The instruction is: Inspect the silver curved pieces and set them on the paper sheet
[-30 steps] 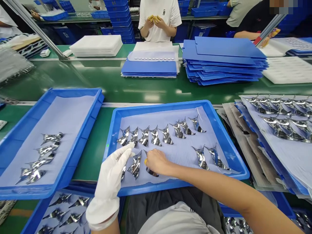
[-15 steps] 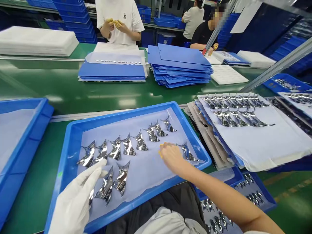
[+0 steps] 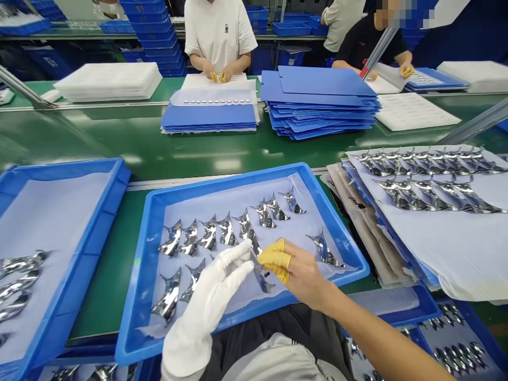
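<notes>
Head view: I look down at a long green belt (image 3: 166, 153) in a busy work room. Across it stand a person in a white shirt (image 3: 218, 37) and a person in a black shirt (image 3: 369, 45), each with their own hands at work. Near them lie a big pile of blue boards (image 3: 317, 106) and a stack of white foam (image 3: 107, 82).

On the near side, a blue tray (image 3: 226, 182) sits right in front of me. It has a thin pale sheet (image 3: 238, 203) in it, and rows of shiny metal pieces (image 3: 228, 231) lie on the sheet. Another blue tray (image 3: 79, 169) is to the left, and a pile of trays with more shiny pieces (image 3: 436, 233) is to the right.

The hands are over the near edge of the middle tray. The left hand (image 3: 206, 299) wears a white glove and covers part of the sheet. Its fingers are straight, not clenched. The right hand (image 3: 301, 272) is bare, with yellow caps (image 3: 275, 259) on two fingers. One shiny piece (image 3: 262, 278) sits between the hands, touching the yellow caps. I cannot tell if the right hand grips it.
</notes>
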`<state>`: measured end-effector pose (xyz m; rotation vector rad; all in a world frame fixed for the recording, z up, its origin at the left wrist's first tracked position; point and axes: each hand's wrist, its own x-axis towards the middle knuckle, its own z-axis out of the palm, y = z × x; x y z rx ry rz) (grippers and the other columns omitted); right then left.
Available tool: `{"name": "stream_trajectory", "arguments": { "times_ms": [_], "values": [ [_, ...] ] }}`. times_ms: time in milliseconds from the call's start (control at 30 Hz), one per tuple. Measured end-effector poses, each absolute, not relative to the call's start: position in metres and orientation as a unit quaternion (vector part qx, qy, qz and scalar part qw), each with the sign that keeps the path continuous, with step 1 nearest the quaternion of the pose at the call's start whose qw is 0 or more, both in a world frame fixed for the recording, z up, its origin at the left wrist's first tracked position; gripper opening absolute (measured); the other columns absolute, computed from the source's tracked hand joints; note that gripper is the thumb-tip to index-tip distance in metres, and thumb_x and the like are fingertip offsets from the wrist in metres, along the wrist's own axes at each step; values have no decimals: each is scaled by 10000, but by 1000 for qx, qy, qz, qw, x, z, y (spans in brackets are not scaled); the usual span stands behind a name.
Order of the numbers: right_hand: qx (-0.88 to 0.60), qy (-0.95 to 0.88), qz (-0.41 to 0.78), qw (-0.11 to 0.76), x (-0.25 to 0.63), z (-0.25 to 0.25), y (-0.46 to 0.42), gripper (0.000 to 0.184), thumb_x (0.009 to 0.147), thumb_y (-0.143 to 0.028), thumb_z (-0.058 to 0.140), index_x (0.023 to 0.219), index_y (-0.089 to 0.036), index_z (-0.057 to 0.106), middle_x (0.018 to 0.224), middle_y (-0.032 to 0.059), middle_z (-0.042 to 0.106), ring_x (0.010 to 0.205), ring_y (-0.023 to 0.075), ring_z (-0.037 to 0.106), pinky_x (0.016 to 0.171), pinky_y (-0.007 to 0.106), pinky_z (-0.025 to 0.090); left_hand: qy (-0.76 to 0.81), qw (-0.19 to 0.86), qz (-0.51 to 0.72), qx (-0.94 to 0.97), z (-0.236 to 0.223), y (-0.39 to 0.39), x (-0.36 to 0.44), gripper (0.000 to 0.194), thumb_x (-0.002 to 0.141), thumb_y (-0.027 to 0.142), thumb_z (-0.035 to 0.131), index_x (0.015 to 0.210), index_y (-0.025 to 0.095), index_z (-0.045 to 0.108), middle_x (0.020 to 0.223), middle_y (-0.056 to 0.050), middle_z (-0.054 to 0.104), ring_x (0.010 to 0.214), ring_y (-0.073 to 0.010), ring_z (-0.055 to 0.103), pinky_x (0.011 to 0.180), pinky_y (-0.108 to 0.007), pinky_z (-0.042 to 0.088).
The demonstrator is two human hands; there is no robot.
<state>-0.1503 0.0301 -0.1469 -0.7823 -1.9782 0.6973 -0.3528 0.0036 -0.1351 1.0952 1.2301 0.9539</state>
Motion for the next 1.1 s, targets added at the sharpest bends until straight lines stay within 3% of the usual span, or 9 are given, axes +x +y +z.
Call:
{"name": "stream_trajectory", "arguments": {
  "times_ms": [133,233,467,633,733,833,900,1000,1100],
  "values": [
    [-301,-762,330,468,-173,-131,17,217,977,-142,512,1174,-179,596,918,76,680,826,148,622,750,271,536,520,609,440,406,-135,0,-352,414,830,353,726,1217,211,691,1202,-116,701,1028,-266,670,886,-364,554],
    [-335,-754,344,447,-178,-129,10,280,983,-228,535,1256,-170,552,879,61,668,771,153,601,715,277,521,527,604,480,355,-133,-2,-355,398,814,333,746,1189,209,703,1138,-101,724,886,-220,683,749,-302,558],
    [-320,-761,424,372,-178,-124,5,180,982,-210,512,957,-148,680,728,49,629,647,140,492,587,260,408,592,535,500,337,-125,-2,-352,182,813,374,724,894,213,737,764,-8,729,653,-172,636,618,-276,509],
    [-338,-580,660,336,-181,-121,8,268,946,-311,560,728,-157,583,679,-12,535,621,97,469,603,225,410,620,436,531,379,-133,-2,-362,206,803,374,697,958,264,775,1040,-46,758,1084,-261,660,924,-344,533],
    [-344,-464,744,334,-183,-121,11,320,886,-386,626,675,-166,529,653,-29,485,590,90,450,568,218,411,626,424,540,370,-135,-4,-370,243,723,367,738,924,242,791,1110,-74,748,1200,-301,614,819,-346,574],
    [-359,-409,763,348,-185,-121,12,308,847,-399,669,684,-161,562,662,-26,502,596,93,473,570,221,423,600,482,522,368,-124,-6,-369,323,795,418,628,975,198,781,1140,-91,735,1224,-330,580,719,-366,574],
    [-357,-401,763,360,-186,-122,12,308,850,-394,669,677,-160,566,646,-28,505,590,94,480,577,224,420,560,548,492,379,-112,-4,-363,374,771,360,702,1110,209,745,1206,-98,708,1224,-331,585,840,-388,570],
    [-345,-407,759,372,-187,-122,13,306,866,-372,658,667,-160,564,622,-30,515,576,87,484,595,225,413,517,612,447,397,-101,0,-354,713,648,189,848,1319,232,612,1317,-95,647,1300,-326,525,1063,-403,473],
    [-328,-394,772,376,-187,-125,12,278,854,-357,677,681,-154,597,635,-28,520,569,86,497,572,220,420,508,632,455,368,-104,2,-352,671,770,221,781,1389,257,525,1368,-64,609,1339,-300,482,1073,-390,463]
  ]
}}
